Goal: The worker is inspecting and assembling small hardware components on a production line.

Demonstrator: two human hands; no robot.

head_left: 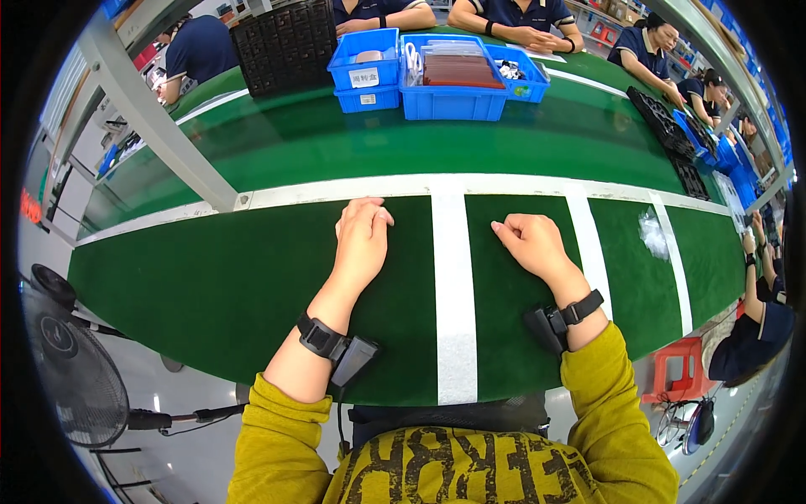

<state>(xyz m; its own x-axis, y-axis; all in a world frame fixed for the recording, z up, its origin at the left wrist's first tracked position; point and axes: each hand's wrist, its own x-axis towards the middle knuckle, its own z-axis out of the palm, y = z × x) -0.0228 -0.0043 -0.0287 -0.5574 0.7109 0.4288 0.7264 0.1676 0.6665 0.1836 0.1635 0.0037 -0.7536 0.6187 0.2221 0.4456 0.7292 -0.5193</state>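
Observation:
My left hand point(363, 237) rests on the dark green work surface point(210, 294), close to the white strip along its far edge. Its fingers are curled in, with no object showing in them. To the right of a wide white strip point(455, 294), my right hand point(537, 242) lies closed in a loose fist, thumb pointing left. Nothing shows in that one either. A black strap with a small dark box sits on each wrist, the left wristband point(323, 338) and the right wristband point(581, 309). The hands are apart and touch only the surface.
Beyond runs a shiny green belt point(353, 151) with blue bins point(453, 105), one holding brown sheets point(460, 72), and black trays point(285, 46). A metal post point(159, 126) stands left. Clear plastic point(652, 235) lies right. A fan point(71, 378) and red stool point(678, 370) flank me. Several co-workers sit around.

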